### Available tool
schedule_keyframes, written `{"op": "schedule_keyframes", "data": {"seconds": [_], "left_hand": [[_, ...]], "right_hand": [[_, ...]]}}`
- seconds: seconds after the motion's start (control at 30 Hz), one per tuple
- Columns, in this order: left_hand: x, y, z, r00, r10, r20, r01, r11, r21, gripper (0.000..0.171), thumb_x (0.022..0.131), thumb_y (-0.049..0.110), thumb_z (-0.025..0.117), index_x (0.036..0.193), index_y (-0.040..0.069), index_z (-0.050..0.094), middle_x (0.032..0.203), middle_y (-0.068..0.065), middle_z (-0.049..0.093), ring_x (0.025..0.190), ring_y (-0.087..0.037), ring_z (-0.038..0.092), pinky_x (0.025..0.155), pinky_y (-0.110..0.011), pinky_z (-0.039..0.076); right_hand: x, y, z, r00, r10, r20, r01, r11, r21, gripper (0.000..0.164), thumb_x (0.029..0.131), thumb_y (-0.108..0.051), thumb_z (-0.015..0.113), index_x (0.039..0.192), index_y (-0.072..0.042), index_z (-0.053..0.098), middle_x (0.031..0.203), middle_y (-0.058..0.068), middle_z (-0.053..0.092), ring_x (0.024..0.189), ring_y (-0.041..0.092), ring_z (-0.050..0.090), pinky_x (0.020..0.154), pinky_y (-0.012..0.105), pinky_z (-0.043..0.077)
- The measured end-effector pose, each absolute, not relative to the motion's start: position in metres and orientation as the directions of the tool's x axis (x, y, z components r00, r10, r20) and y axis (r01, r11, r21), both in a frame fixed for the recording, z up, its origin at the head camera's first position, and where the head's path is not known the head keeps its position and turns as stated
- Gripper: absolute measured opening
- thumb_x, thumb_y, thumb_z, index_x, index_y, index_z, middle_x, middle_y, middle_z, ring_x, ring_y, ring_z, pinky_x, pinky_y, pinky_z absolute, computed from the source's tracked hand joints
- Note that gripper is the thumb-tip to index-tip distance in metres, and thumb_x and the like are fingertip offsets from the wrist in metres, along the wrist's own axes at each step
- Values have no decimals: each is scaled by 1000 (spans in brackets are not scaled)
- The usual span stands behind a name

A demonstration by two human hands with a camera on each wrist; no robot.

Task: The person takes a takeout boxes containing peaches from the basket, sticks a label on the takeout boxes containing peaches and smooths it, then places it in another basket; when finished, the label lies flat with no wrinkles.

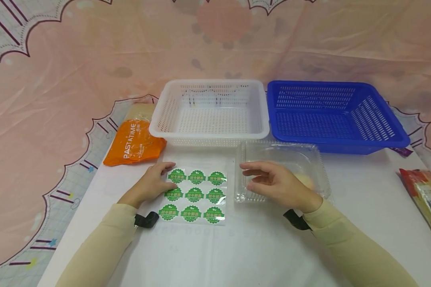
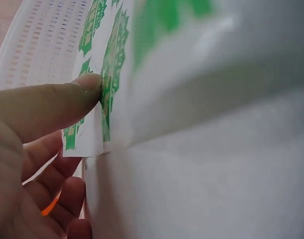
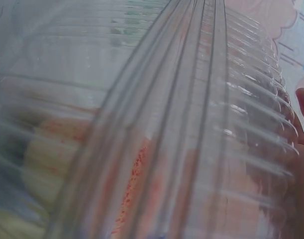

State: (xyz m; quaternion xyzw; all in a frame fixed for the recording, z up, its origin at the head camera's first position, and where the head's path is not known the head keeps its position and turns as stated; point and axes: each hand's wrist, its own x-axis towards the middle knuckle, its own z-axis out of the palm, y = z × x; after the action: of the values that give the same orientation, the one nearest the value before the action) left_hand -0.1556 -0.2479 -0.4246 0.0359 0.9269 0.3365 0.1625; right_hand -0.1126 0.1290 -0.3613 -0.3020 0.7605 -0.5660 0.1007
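A sheet of round green stickers [image 1: 194,195] with pale lettering lies on the white table, in the middle of the head view. My left hand [image 1: 149,185] pinches its left edge: in the left wrist view the thumb lies on the printed face and the fingers are behind the sheet. Over a clear plastic clamshell box [image 1: 273,149] is my right hand [image 1: 278,185], its fingers loosely bent and nothing held in them. Whether it touches the box I cannot tell. Inside the box shows a pale yellow and reddish thing [image 3: 54,159], blurred by the ridged plastic.
Behind the sheet and box stand a white plastic basket [image 1: 212,119] and a blue plastic basket [image 1: 312,123], side by side. An orange packet [image 1: 134,143] lies at the left, against the white basket. A red and clear packet [image 1: 425,199] lies at the right table edge.
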Motion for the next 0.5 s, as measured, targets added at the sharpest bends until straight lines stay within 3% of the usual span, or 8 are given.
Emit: {"op": "schedule_keyframes", "data": {"seconds": [0.2, 0.4, 0.5], "left_hand": [[-157, -248, -423, -937, 191, -293, -30, 791, 611, 69, 88, 20, 78, 147, 1, 46, 146, -23, 46, 131, -39, 41, 113, -58, 29], [-157, -247, -422, -936, 178, -303, -37, 807, 589, 58, 88, 20, 77, 137, -1, 56, 122, -17, 55, 108, -33, 47, 102, -52, 40], [-156, -246, -422, -939, 169, -301, -52, 792, 609, 54, 87, 18, 78, 134, 0, 57, 116, -15, 54, 104, -31, 46, 96, -48, 41]], "right_hand": [[-114, 130, -363, -793, -578, 193, -346, 167, -923, 46, 91, 4, 68, 134, 12, 54, 136, 26, 55, 120, 36, 58, 97, 35, 51], [-114, 130, -365, -791, -576, 205, -354, 157, -922, 45, 91, 5, 68, 133, 13, 55, 134, 27, 56, 119, 35, 59, 96, 34, 52], [-114, 130, -366, -790, -576, 209, -354, 150, -923, 44, 91, 4, 67, 132, 13, 55, 134, 27, 56, 119, 36, 59, 96, 33, 52]]}}
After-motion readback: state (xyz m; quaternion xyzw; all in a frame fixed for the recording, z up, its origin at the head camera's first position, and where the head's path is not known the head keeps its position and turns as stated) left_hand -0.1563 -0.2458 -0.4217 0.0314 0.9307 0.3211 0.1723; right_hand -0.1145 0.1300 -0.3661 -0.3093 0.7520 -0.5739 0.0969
